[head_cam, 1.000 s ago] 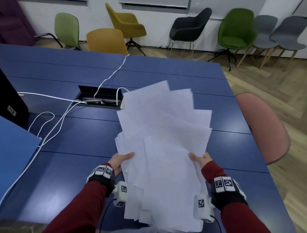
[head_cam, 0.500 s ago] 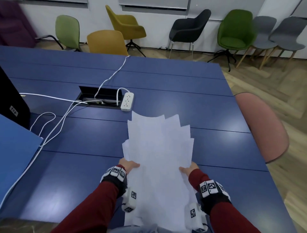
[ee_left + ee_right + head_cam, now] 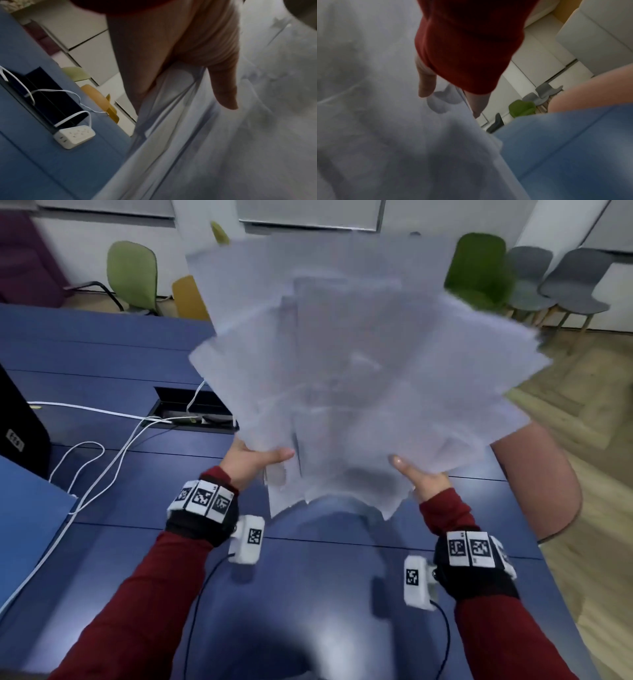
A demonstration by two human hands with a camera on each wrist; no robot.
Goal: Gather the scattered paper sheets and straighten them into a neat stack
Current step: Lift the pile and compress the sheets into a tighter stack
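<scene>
Hands are lifting a fanned, uneven bundle of white paper sheets (image 3: 346, 364) above the dark blue table (image 3: 102, 354); left hand (image 3: 248, 462) is pinching its lower left edge (thumb on top); right hand (image 3: 419, 477) is gripping the lower right edge; sheets are blurring.

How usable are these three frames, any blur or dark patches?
Head view: sheets smeared by motion, table sharper, bright glare near the bottom edge. Left wrist view: dim, sheets hazy, power strip crisp. Right wrist view: soft throughout, sleeve dark.
</scene>
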